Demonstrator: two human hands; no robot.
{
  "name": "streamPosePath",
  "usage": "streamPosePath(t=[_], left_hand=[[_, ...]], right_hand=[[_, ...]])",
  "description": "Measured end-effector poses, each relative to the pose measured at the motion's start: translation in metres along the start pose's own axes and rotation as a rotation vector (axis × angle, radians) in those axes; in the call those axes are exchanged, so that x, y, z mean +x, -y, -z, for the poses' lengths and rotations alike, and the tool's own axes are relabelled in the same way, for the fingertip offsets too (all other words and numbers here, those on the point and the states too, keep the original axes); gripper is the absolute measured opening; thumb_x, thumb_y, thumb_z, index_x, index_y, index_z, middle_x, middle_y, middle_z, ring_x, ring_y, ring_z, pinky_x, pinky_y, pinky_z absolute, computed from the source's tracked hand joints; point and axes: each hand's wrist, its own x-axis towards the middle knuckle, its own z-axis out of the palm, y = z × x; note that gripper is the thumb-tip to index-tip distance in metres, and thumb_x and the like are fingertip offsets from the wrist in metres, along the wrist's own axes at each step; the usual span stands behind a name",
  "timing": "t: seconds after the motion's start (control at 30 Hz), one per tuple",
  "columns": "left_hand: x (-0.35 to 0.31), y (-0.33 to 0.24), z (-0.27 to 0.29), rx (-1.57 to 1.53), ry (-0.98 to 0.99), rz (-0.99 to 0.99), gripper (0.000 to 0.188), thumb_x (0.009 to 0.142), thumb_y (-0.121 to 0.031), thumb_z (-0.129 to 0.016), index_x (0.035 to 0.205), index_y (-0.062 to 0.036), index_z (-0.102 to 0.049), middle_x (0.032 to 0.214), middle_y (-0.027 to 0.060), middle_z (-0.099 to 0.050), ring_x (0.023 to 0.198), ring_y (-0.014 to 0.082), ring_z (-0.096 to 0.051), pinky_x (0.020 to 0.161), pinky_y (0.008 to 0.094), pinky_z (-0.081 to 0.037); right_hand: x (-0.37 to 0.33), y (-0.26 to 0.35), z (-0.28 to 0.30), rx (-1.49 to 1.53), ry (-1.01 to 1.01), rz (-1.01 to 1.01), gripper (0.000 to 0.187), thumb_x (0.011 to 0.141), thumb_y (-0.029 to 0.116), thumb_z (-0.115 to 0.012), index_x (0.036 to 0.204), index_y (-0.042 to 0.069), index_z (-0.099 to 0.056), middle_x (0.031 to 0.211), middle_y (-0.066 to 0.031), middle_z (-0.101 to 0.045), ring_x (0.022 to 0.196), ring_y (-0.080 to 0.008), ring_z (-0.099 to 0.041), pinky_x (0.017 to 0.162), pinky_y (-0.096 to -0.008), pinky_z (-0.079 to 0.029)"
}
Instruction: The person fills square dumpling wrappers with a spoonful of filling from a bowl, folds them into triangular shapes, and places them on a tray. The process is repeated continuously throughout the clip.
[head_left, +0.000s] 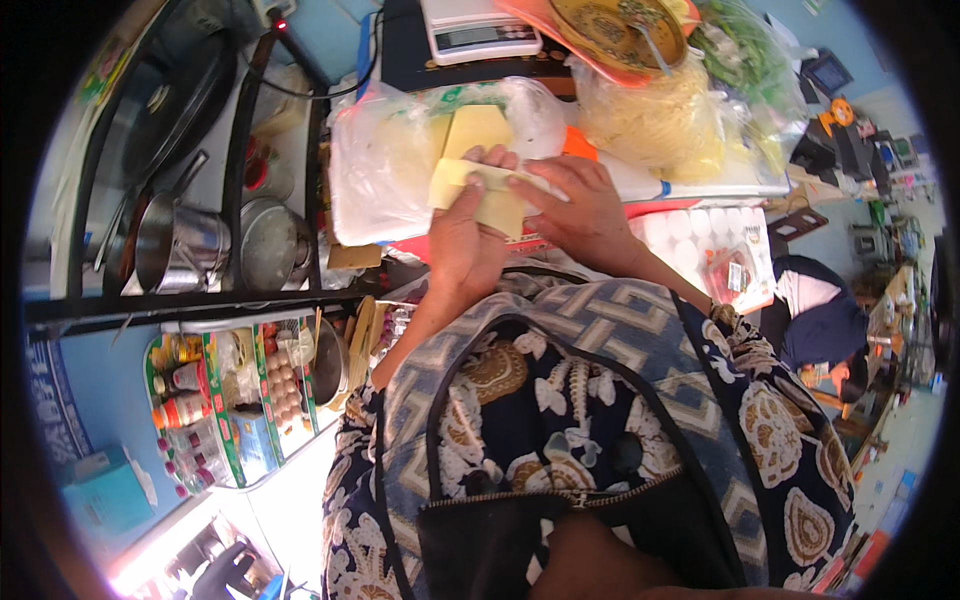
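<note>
Head view: the folded yellow sheet (500, 206) is held up over the near edge of the white tray (352, 222), with its doubled band running crosswise, left to right along that edge, and a loose flap hanging down toward the person. The left hand (472, 240) comes in from the tray's near side and is clamped on the band toward its left end, thumb pressed on the front and fingertips showing behind the upper edge. The right hand (582, 208) reaches in from the tray's near right, its fingers bent and touching the band's right end; whether they pinch it firmly, I cannot tell. Both hands are on the sheet, the left covering more of it. I judge that further handling turns on this crosswise lie: the band's long axis spans the gap between the two grips, its flap below them. A flat yellow sheet (476, 130) lies just past the fingertips, over the tray. Beyond the tray stands a scale (485, 40); to its right sits a bag of pale strands (650, 112).
</note>
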Motion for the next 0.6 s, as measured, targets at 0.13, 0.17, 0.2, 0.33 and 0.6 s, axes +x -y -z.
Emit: streamPosePath(t=[0.13,0.17,0.2,0.33,0.6], left_hand=[[-0.002,-0.026,0.010,0.048,0.017,-0.041,0.043,0.100,-0.008,-0.038,0.141,0.0013,-0.029,0.138,0.0223,-0.045,0.130,0.0332,-0.046,0.112,0.0469,-0.035],[0.000,-0.029,0.011,0.034,0.041,-0.027,0.046,0.099,-0.007,-0.042,0.142,0.0014,-0.027,0.138,0.0237,-0.044,0.130,0.0341,-0.045,0.110,0.0516,-0.037],[0.001,-0.027,0.008,0.029,0.036,-0.008,0.047,0.098,-0.005,-0.043,0.142,0.0015,-0.027,0.137,0.0235,-0.044,0.130,0.0340,-0.045,0.109,0.0524,-0.038],[0.000,-0.033,-0.001,0.065,0.037,-0.006,0.051,0.093,0.004,-0.045,0.141,0.0008,-0.027,0.138,0.0212,-0.045,0.132,0.0319,-0.044,0.110,0.0527,-0.037],[0.003,-0.029,-0.004,0.057,0.039,-0.068,0.055,0.087,0.012,-0.044,0.139,-0.0010,-0.032,0.132,0.0196,-0.051,0.124,0.0301,-0.051,0.104,0.0522,-0.044]], right_hand=[[-0.043,-0.043,0.003,-0.130,0.388,-0.495,0.054,0.082,0.015,-0.059,0.136,0.013,-0.049,0.086,-0.0100,-0.067,0.078,-0.0270,-0.065,0.069,-0.0422,-0.049],[-0.046,-0.049,0.001,-0.169,0.510,-0.544,0.057,0.082,0.012,-0.057,0.138,0.013,-0.045,0.081,-0.0108,-0.067,0.075,-0.0282,-0.065,0.066,-0.0427,-0.049],[-0.049,-0.056,-0.001,-0.206,0.633,-0.591,0.060,0.081,0.010,-0.055,0.140,0.014,-0.042,0.077,-0.0115,-0.066,0.071,-0.0293,-0.066,0.063,-0.0432,-0.049],[-0.052,-0.082,-0.032,-0.225,0.761,-0.554,0.068,0.079,0.007,-0.052,0.145,0.016,-0.035,0.075,-0.0134,-0.067,0.069,-0.0312,-0.066,0.059,-0.0450,-0.049],[-0.025,-0.074,-0.003,-0.131,0.664,-0.476,0.072,0.079,0.008,-0.053,0.146,0.027,-0.035,0.072,-0.0137,-0.065,0.064,-0.0338,-0.064,0.058,-0.0449,-0.049]])
